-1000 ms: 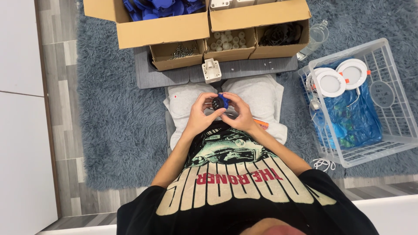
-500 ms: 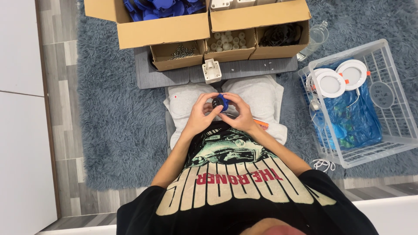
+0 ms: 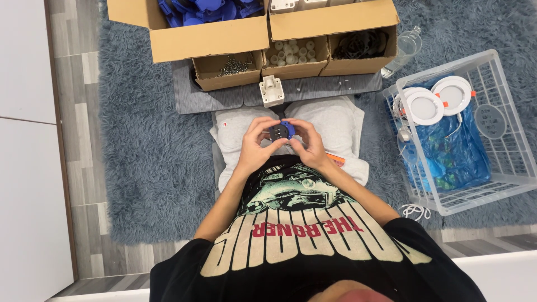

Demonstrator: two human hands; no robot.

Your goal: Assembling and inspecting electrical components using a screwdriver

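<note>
Since a second ago I've turned the small round part (image 3: 281, 131) a little between my fingertips; its dark face with small holes is now up, the blue plastic rim peeking out toward my right hand (image 3: 305, 144). My left hand (image 3: 256, 146) pinches the other edge, fingers curled close. Just beyond my fingers sits a white plastic block (image 3: 272, 90) on the grey ribbed mat (image 3: 313, 89); shaggy blue-grey rug (image 3: 151, 162) lies around.

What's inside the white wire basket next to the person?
The white wire basket holds two round white lamps with orange clips, lying on crumpled blue plastic. A loose clear bag sits at its left side. Whatever lies under the blue plastic is covered.
</note>
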